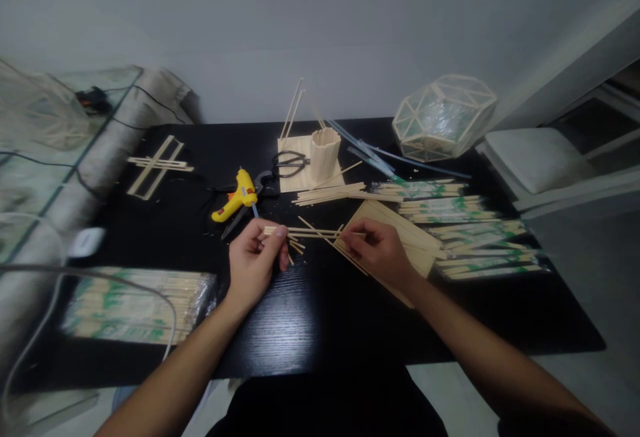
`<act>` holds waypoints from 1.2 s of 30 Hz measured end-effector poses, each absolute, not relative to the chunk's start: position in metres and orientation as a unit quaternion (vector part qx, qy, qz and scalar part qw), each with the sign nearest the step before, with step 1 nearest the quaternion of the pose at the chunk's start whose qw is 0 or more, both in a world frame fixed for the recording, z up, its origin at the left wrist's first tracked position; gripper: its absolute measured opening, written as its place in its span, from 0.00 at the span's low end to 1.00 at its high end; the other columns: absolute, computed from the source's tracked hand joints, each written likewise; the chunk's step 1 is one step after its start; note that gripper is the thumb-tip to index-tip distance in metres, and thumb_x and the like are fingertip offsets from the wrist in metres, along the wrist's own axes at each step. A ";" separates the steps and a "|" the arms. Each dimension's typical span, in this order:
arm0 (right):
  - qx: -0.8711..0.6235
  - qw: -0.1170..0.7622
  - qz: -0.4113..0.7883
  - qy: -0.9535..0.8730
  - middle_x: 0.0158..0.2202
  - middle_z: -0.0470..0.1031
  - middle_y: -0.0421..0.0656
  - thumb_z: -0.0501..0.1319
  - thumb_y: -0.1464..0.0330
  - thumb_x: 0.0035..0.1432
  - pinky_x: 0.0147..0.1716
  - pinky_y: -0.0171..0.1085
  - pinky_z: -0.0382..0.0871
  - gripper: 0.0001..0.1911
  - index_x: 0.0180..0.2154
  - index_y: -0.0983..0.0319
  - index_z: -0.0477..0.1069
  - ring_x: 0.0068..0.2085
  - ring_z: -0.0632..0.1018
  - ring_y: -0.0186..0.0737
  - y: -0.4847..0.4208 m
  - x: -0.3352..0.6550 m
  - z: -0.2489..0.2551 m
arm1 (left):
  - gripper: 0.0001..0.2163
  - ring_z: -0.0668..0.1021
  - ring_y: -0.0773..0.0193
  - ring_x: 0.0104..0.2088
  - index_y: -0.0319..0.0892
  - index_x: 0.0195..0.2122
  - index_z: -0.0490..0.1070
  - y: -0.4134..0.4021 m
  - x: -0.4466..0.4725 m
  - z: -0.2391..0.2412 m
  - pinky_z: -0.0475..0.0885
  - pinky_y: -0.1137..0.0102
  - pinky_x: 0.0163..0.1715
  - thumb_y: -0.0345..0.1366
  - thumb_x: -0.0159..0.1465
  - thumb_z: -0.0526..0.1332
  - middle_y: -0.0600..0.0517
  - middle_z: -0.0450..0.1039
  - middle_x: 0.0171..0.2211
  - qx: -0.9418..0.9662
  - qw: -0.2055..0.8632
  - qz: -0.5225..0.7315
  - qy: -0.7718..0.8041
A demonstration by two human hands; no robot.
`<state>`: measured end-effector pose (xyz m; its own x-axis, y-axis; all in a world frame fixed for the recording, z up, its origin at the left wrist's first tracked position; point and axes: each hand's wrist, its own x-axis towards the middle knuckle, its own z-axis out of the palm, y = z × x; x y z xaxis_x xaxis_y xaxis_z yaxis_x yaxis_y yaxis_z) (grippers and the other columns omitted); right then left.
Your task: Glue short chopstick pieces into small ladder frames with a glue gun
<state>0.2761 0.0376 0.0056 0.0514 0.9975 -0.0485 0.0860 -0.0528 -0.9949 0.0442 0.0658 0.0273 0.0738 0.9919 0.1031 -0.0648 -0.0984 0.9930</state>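
Observation:
Between my two hands, level above the black table, are a few thin wooden chopsticks [313, 231]. My left hand [254, 258] pinches their left end between thumb and fingers. At the other end, my right hand [379, 249] has its fingertips closed around them. Just below the right hand lies a flat wooden panel of joined sticks [415, 233], with loose sticks across it. Short stick pieces [296, 246] lie close to the left fingers. A yellow glue gun [240, 195] rests beyond my left hand, on top of dark-handled pliers [265, 185].
Behind my hands, a round stick-built holder [325, 155] stands on a square base [294, 173] beside black scissors [290, 163]. Wrapped chopsticks [450, 210] lie right; a packed bundle [135, 303] lies left under a cable [125, 275]. A geometric stick frame [445, 117] sits back right.

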 end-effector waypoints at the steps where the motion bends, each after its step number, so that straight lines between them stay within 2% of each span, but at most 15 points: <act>1: -0.546 0.469 0.478 -0.504 0.24 0.77 0.41 0.72 0.50 0.57 0.24 0.34 0.69 0.20 0.31 0.61 0.78 0.23 0.75 0.35 0.037 0.276 0.006 | 0.17 0.72 0.72 0.13 0.40 0.31 0.71 0.066 0.044 0.027 0.67 0.78 0.15 0.48 0.65 0.71 0.58 0.72 0.17 0.530 0.510 0.514 0.441; 8: -0.496 0.381 0.521 -0.581 0.25 0.78 0.40 0.71 0.53 0.60 0.27 0.34 0.67 0.17 0.31 0.61 0.79 0.26 0.76 0.35 0.032 0.275 0.007 | 0.18 0.71 0.71 0.14 0.41 0.31 0.70 0.063 0.044 0.022 0.66 0.77 0.16 0.50 0.66 0.69 0.57 0.71 0.17 0.546 0.535 0.468 0.443; 13: -0.476 0.330 0.551 -0.601 0.27 0.81 0.40 0.70 0.55 0.62 0.28 0.34 0.68 0.15 0.34 0.61 0.80 0.27 0.78 0.35 0.029 0.273 0.008 | 0.16 0.71 0.72 0.16 0.40 0.31 0.70 0.061 0.043 0.016 0.65 0.77 0.19 0.46 0.69 0.66 0.58 0.70 0.18 0.603 0.540 0.404 0.426; 19: -0.461 0.328 0.542 -0.622 0.27 0.80 0.40 0.68 0.58 0.64 0.29 0.33 0.68 0.13 0.34 0.61 0.79 0.27 0.77 0.34 0.030 0.272 0.014 | 0.15 0.69 0.71 0.19 0.40 0.30 0.72 0.059 0.043 0.011 0.63 0.75 0.22 0.45 0.70 0.63 0.57 0.69 0.19 0.686 0.509 0.321 0.409; 24: -0.449 0.330 0.554 -0.619 0.30 0.81 0.39 0.67 0.58 0.66 0.29 0.33 0.71 0.12 0.42 0.60 0.78 0.27 0.78 0.33 0.029 0.272 0.009 | 0.15 0.69 0.69 0.21 0.41 0.31 0.73 0.060 0.043 0.008 0.63 0.74 0.23 0.45 0.70 0.63 0.57 0.69 0.20 0.711 0.479 0.299 0.419; 30: -0.463 0.330 0.547 -0.614 0.29 0.80 0.39 0.67 0.58 0.67 0.26 0.32 0.70 0.13 0.44 0.60 0.77 0.24 0.76 0.32 0.028 0.272 0.003 | 0.10 0.71 0.67 0.23 0.43 0.41 0.74 0.060 0.042 0.006 0.64 0.74 0.24 0.44 0.71 0.63 0.56 0.70 0.24 0.681 0.491 0.332 0.430; 36: -0.477 0.336 0.521 -0.623 0.31 0.81 0.39 0.67 0.58 0.67 0.28 0.32 0.71 0.12 0.44 0.60 0.78 0.26 0.78 0.33 0.029 0.273 0.002 | 0.13 0.70 0.68 0.23 0.42 0.34 0.74 0.064 0.043 0.010 0.64 0.75 0.24 0.45 0.70 0.63 0.57 0.69 0.22 0.695 0.457 0.329 0.448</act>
